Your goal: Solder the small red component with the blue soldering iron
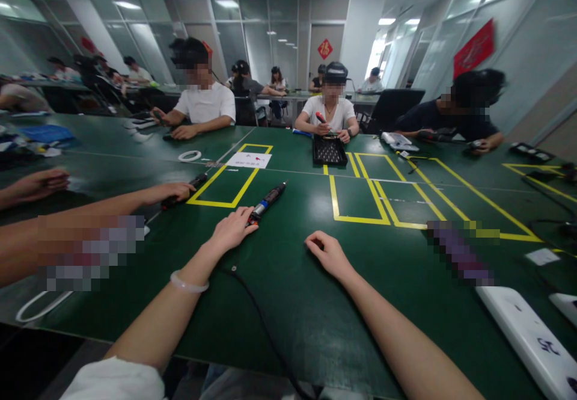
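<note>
My left hand (232, 228) rests on the green table with its fingers over the handle of an electric screwdriver (265, 203). The screwdriver lies on the tabletop, its thin tip pointing away and to the right; its rear end is hidden under my palm. To the right, my right hand (330, 254) is loosely curled on the table, thumb and forefinger meeting, with nothing visible in it. A black cable (259, 310) with a small metal end runs between my forearms toward the table's near edge.
On the left, a co-worker's hand (174, 192) rests on another dark tool. Yellow tape outlines (360, 219) mark the table (288, 304). A black tray (330, 152) stands before a person opposite. At right lies a white power strip (527, 334); a paper label (249, 159) lies ahead.
</note>
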A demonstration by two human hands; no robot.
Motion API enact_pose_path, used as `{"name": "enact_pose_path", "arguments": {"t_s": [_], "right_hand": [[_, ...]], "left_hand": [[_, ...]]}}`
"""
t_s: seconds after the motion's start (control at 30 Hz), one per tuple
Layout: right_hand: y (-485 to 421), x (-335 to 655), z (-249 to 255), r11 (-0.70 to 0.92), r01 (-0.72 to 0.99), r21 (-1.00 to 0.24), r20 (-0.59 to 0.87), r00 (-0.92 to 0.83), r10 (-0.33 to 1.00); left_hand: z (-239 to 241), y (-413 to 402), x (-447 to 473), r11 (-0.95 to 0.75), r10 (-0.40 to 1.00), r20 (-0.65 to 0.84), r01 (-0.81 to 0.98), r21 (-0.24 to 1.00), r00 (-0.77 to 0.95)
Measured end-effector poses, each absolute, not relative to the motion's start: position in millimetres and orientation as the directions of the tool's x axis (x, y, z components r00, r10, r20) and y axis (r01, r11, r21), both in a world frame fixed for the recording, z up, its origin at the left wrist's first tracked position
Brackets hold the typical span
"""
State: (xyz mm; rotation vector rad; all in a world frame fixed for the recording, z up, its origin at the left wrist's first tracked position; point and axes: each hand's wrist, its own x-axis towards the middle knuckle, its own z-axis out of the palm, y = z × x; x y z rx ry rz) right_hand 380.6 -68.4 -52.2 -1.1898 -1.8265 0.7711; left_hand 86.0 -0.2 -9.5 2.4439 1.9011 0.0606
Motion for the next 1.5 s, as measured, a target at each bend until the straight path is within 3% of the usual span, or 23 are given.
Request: {"name": "enact_pose_path", "arguments": {"t_s": [0.17, 0.4, 0.67, 0.77, 1.1, 1.2, 1.27, 1.4, 1.5], "right_hand": [[-68.4, 381.3, -52.2, 0.371, 0.456, -0.809, 0.286, -0.246, 0.926], [-67.6, 381.4, -54.6, 0.394, 0.485, -0.78, 0.296, -0.269, 0.917], [-67.9, 381.0, -52.5, 0.394, 0.501, -0.77, 0.28, -0.289, 0.915], [-68.0, 380.5, -51.9, 0.396, 0.5, -0.77, 0.281, -0.291, 0.914], [-66.5, 380.7, -55.1, 0.412, 0.504, -0.759, 0.295, -0.298, 0.908], [-66.5, 380.1, -53.6, 0.406, 0.51, -0.759, 0.288, -0.297, 0.91], [-67.0, 379.3, -52.3, 0.397, 0.51, -0.763, 0.279, -0.295, 0.914], [-69.9, 377.1, -50.4, 0.371, 0.427, -0.825, 0.265, -0.288, 0.92], [-72.2, 375.0, -50.3, 0.374, 0.329, -0.867, 0.277, -0.306, 0.911]], "left_hand": [[-12.5, 24.9, 11.2, -0.087, 0.993, -0.065, 0.991, 0.104, 0.094], [-21.0, 37.7, -56.8, 0.104, 0.995, -0.019, 0.984, 0.146, -0.102], [-10.4, 18.3, -29.6, 0.13, 0.967, 0.229, 0.989, -0.067, -0.111], [-6.5, 14.7, -18.3, 0.149, 0.964, 0.24, 0.982, -0.116, -0.118], [-0.4, 13.7, -10.5, 0.251, 0.937, 0.262, 0.967, -0.045, -0.231], [3.0, 10.8, 4.5, 0.195, 0.927, 0.313, 0.979, 0.064, -0.206], [5.0, 7.4, 24.2, 0.049, 0.948, 0.296, 0.973, 0.223, -0.116], [8.0, -5.6, 83.3, -0.281, 0.959, 0.182, 0.775, 0.565, 0.215], [11.1, -18.9, 126.8, -0.373, 0.887, 0.083, 0.602, 0.706, 0.453]]}}
